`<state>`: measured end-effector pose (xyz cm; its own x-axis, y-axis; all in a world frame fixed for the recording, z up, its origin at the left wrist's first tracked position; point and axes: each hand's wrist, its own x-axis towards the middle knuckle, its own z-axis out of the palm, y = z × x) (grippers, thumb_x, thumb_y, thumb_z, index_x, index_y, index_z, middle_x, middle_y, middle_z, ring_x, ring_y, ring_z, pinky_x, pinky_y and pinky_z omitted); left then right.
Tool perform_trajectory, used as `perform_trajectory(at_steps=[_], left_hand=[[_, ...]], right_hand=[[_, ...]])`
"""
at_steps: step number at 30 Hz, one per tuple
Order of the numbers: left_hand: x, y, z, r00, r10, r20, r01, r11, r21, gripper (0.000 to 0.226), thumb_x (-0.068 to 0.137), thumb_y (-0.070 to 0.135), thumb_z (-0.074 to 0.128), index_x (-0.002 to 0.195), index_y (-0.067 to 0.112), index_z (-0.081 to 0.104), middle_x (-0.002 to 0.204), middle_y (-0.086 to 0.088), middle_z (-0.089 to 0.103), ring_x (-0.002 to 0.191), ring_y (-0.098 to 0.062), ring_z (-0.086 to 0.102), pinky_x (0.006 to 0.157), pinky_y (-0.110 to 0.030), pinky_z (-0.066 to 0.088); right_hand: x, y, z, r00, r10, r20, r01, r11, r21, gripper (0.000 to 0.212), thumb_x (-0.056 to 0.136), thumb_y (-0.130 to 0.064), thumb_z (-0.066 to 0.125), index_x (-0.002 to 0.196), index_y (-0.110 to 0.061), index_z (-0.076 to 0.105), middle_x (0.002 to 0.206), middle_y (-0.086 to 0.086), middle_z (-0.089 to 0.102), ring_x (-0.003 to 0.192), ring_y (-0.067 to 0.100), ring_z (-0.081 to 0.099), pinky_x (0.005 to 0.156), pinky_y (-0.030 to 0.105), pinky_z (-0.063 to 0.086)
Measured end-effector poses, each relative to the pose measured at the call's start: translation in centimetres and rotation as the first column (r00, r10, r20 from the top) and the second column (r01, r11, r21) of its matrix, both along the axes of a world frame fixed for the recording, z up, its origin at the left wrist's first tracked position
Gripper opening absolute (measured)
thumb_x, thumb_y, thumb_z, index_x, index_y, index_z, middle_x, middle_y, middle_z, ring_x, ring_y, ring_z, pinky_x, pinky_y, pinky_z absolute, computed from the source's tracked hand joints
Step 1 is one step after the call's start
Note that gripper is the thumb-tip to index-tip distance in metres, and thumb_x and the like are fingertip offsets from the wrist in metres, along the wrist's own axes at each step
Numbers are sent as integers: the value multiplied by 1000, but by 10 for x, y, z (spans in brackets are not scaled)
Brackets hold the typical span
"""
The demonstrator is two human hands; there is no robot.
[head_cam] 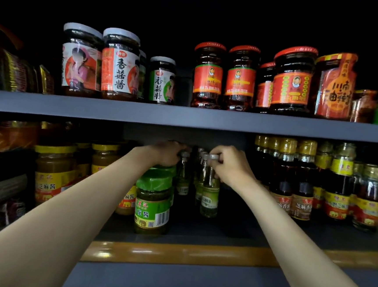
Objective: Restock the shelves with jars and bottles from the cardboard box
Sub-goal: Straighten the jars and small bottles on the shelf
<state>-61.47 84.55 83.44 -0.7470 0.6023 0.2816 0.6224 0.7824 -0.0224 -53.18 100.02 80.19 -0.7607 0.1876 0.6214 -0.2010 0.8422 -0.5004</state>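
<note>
Both forearms reach in: left grip [168, 151] and right grip [230, 161] each pinch half-hidden clear bottles' [210, 186] caps.

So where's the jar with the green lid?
The green-lidded jar stands front and centre on the lower shelf, under the left hand, just left of the small pale-oil bottles.

Both arms reach into middle shelf [198, 238]. Left hand [167, 153] grips cap of one pale-oil bottle [183, 177]; right hand [229, 164] pinches cap of front bottle [210, 191]. Green-lidded jar [153, 204] stands just beside.
</note>
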Motion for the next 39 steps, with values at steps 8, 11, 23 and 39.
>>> perform_trajectory(at_steps=[8, 11, 23, 39], left_hand=[[-12, 18, 2, 1000, -27, 11, 26, 997, 72, 27, 93, 6, 49, 110, 19, 65, 132, -6, 52, 117, -21, 52, 92, -25, 39], [-17, 22, 2, 1000, -25, -18, 26, 995, 99, 22, 90, 4, 52, 98, 16, 68, 123, -6, 60, 108, -20, 58, 88, -24, 42], [-16, 29, -3, 999, 30, -44, -34, 995, -97, 49, 92, 3, 46, 137, 21, 43, 144, -9, 41, 126, -26, 45, 99, -27, 37], [106, -11, -16, 983, -15, -181, 12, 1000, -21, 33, 95, 25, 41, 123, 19, 58, 126, -8, 59, 117, -28, 53, 100, -35, 42]], right_hand=[[2, 17, -7, 999, 42, -5, -43, 998, -54, 5, 88, -13, 61, 92, -15, 63, 86, 7, 67, 61, 15, 60, 65, 35, 57], [-1, 19, -8, 998, 56, -7, -56, 997, -54, 7, 88, -12, 62, 88, -19, 60, 81, 6, 66, 52, 9, 56, 57, 26, 52], [-9, 19, -9, 998, 66, 2, -66, 996, -53, 6, 88, -14, 61, 88, -20, 59, 81, 5, 67, 41, 2, 54, 46, 16, 46], [4, 2, -9, 996, 49, -70, -55, 996, -75, 12, 88, -22, 61, 90, -21, 49, 93, 6, 67, 76, 22, 66, 64, 33, 56]])
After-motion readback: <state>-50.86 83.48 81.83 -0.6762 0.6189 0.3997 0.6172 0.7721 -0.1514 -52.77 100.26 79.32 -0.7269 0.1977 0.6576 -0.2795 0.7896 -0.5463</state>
